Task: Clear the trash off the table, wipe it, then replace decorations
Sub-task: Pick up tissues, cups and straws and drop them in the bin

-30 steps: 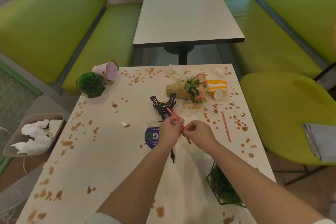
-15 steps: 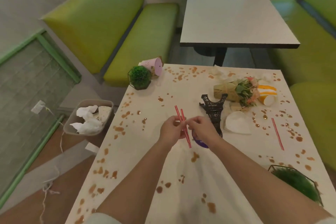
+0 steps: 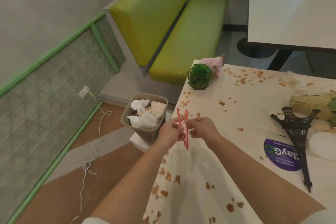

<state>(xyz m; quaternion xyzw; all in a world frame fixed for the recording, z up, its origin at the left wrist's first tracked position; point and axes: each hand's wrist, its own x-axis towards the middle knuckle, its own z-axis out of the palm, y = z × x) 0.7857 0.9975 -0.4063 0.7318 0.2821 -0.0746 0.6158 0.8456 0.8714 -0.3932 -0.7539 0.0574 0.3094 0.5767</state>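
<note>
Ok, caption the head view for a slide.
Both hands, left and right, hold red straws beside the trash bin.

A plain pale grey wall (image 3: 45,5) fills the upper left. Below it runs a slanting panel of frosted, quilted-looking glass (image 3: 45,100) framed in light green bars (image 3: 60,45). A white socket plate (image 3: 84,91) sits low on that panel, and a thin white cord (image 3: 85,167) trails from it across the floor. The floor is brown wood-look planking (image 3: 60,183) crossed by a grey strip (image 3: 91,147). A lime-green padded booth bench (image 3: 189,38) with a tall backrest stands against the wall. Beyond it, at upper right, a second white rectangular tabletop (image 3: 291,14) rests on a dark pedestal base (image 3: 254,49). Pale bluish light shows along the top edge.
</note>
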